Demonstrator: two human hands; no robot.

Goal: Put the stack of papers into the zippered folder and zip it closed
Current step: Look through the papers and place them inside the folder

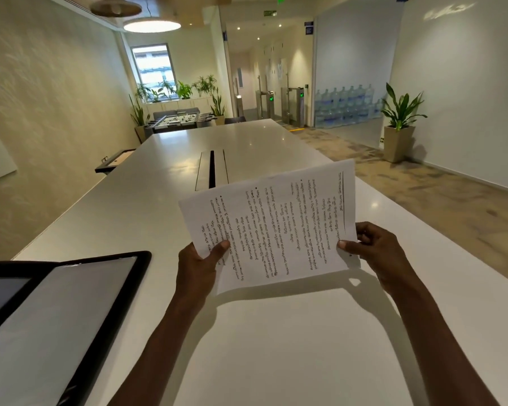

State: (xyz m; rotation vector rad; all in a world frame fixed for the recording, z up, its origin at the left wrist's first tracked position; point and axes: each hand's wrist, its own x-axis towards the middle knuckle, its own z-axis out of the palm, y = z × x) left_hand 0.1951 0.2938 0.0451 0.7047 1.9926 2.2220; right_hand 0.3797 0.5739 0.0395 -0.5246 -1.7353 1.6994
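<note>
I hold a stack of white printed papers in the air above the white table, tilted with the text running sideways. My left hand grips the stack's lower left edge, thumb on top. My right hand pinches its lower right corner. The zippered folder lies open at the table's near left, black-edged with a grey translucent inside; its left part runs out of view. The folder is apart from both hands.
A cable slot with a dark gap is set into the middle of the long table. A potted plant stands on the floor at the right. A foosball table and more plants are at the far end.
</note>
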